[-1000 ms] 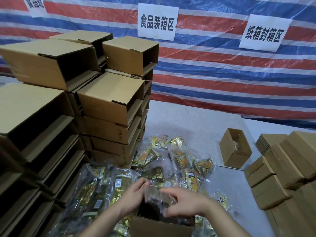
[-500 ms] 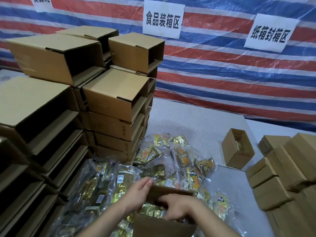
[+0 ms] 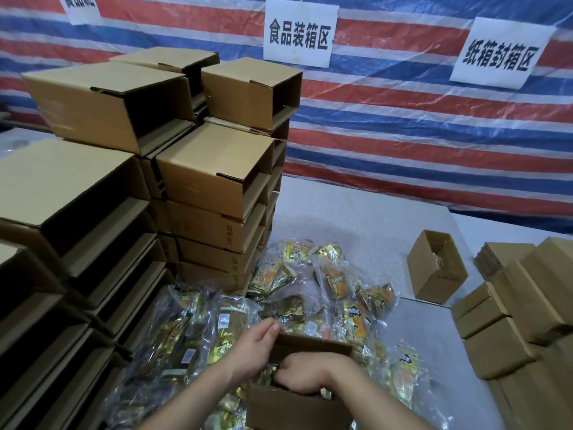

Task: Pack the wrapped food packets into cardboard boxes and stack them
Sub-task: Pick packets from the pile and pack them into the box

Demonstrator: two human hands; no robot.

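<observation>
1. Both hands have dropped lower since a second ago: the clear-wrapped packet they held above the open box is no longer up in the air, and the right hand now reaches down inside the box, its fingers curled over gold wrappers; whether it grips a packet I cannot tell
2. The left hand rests on the box's far flap with fingers fairly straight, steadying it rather than gripping
3. That box sits at the near edge of the tabletop, amid the heap of wrapped packets
4. Judging by this, one more packet has gone in, yet the heap remains large
5. Stacked boxes tower along the left edge; a small open carton waits at the right
</observation>
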